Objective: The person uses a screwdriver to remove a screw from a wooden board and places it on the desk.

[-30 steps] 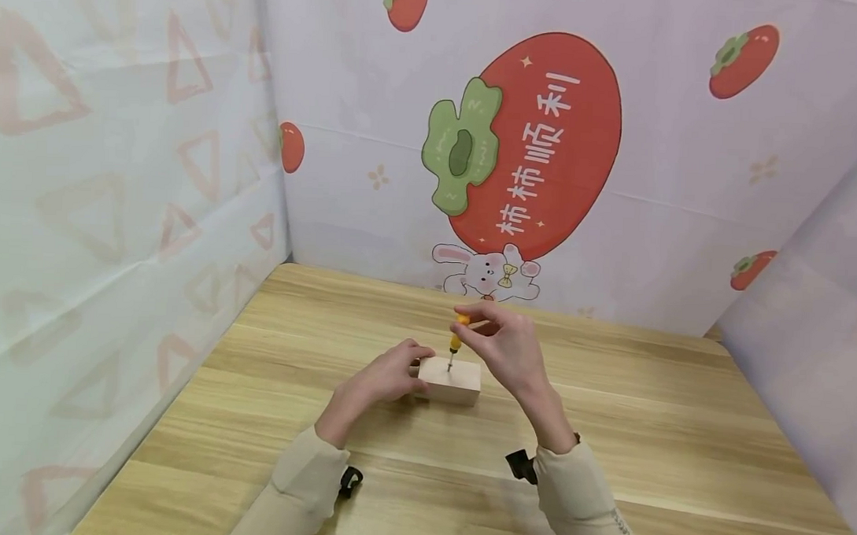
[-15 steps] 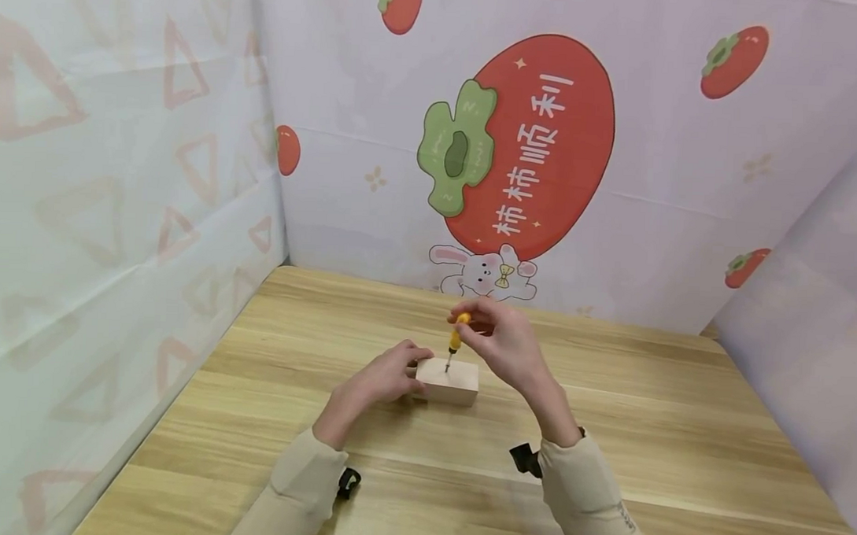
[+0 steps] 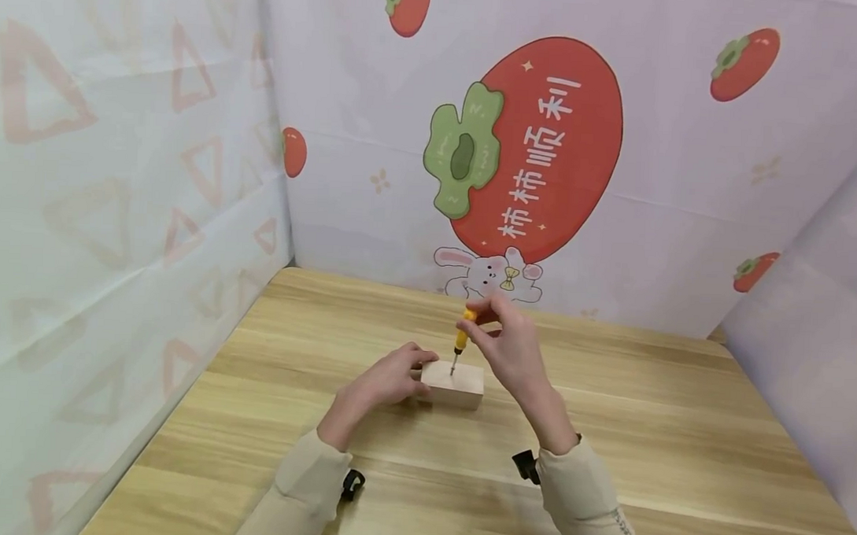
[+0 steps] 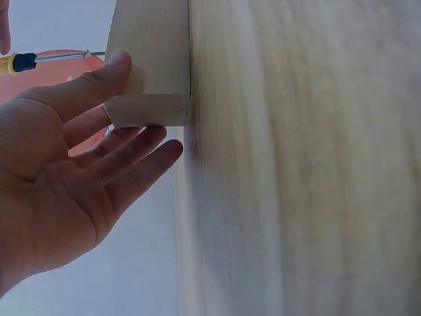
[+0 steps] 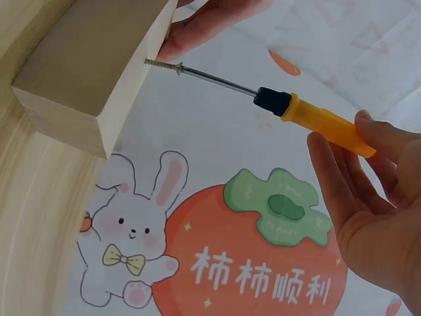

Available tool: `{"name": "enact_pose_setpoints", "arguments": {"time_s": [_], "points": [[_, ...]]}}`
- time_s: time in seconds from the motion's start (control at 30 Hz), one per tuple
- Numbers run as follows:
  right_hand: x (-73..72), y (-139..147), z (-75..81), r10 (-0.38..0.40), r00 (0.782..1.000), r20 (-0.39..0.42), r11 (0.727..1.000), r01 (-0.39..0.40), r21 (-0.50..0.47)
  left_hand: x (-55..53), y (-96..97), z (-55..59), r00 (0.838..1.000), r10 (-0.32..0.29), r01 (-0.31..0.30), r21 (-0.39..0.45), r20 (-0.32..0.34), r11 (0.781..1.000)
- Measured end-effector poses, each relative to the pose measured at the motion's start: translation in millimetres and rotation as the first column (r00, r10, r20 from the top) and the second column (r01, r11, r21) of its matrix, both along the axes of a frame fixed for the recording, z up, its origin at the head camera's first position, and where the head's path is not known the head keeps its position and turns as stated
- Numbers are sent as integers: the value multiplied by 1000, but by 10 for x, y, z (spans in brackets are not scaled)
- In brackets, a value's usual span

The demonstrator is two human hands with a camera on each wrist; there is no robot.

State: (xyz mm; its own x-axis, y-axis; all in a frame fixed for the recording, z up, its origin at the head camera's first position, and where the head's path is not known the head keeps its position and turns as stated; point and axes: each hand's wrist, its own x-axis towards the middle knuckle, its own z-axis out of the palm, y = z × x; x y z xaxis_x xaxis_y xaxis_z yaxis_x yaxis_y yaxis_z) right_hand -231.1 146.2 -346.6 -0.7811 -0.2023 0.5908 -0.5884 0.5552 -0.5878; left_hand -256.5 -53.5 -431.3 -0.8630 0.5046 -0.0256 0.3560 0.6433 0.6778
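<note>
Screw [image 5: 163,64] stands in top of block [image 3: 455,396], approx. mid-length, w/ a good bit of thread showing above the wood, so prob. not deep. Block lies flat on table [image 3: 643,417], long side L-R, well short of far backdrop [image 3: 373,234]. LH [image 3: 389,376] grips block's left end: thumb on near face, fingers round to far side. RH [image 3: 514,349] pinches the yellow handle of driver [image 5: 325,125] up near its butt, thumb vs. fingertips, narrow grip; driver's tip meets screw's head. Exact seating too small to tell.

Step looks like turning the screw; direction can't be told from this. To do it well: tip should sit fully in the head w/ light downward push, else it may slip off. Driver & screw roughly in line; head view has the top leaning a bit right, though that may be perspective. Best squared to block's top, esp. w/ that much thread exposed. Short fingertip twists suit this; if it stiffens, a fuller grip lower on the handle would prob. give more torque. LH should pin block firmly vs. rotation, fingers clear of the tip.
</note>
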Motion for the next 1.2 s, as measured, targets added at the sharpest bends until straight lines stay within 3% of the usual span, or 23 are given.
{"name": "enact_pose_setpoints", "arguments": {"time_s": [0.2, 0.37, 0.43, 0.5, 0.63, 0.77, 0.87, 1.2], "points": [[-31, 39, 78, 92, 993, 69, 996, -93, -2, -13, 7, -32, 1000, 14, -14, -3, 18, 1000], [-66, 95, 131, 167, 966, 198, 986, -163, -39, -23, 3, -32, 999, 26, -26, -3, 34, 1000], [-84, 98, 121, 154, 962, 223, 988, -147, -49, -19, -4, -25, 999, 29, -29, 0, 34, 1000], [-90, 77, 92, 126, 973, 195, 992, -120, -45, -16, -7, -13, 999, 25, -26, 3, 31, 1000], [-62, 0, 20, 35, 998, 47, 999, -34, -19, -16, -2, -2, 1000, 18, -18, 7, 26, 1000], [-26, -63, -6, -27, 999, -29, 1000, 27, -14, -15, 8, -9, 999, 18, -18, 8, 28, 1000], [-20, -84, -3, -43, 999, -25, 999, 43, -21, -16, 13, -17, 999, 18, -18, 10, 33, 1000], [28, -72, 53, -43, 993, 108, 995, 52, -85, -21, 6, -22, 999, 20, -20, 7, 30, 1000]]}}
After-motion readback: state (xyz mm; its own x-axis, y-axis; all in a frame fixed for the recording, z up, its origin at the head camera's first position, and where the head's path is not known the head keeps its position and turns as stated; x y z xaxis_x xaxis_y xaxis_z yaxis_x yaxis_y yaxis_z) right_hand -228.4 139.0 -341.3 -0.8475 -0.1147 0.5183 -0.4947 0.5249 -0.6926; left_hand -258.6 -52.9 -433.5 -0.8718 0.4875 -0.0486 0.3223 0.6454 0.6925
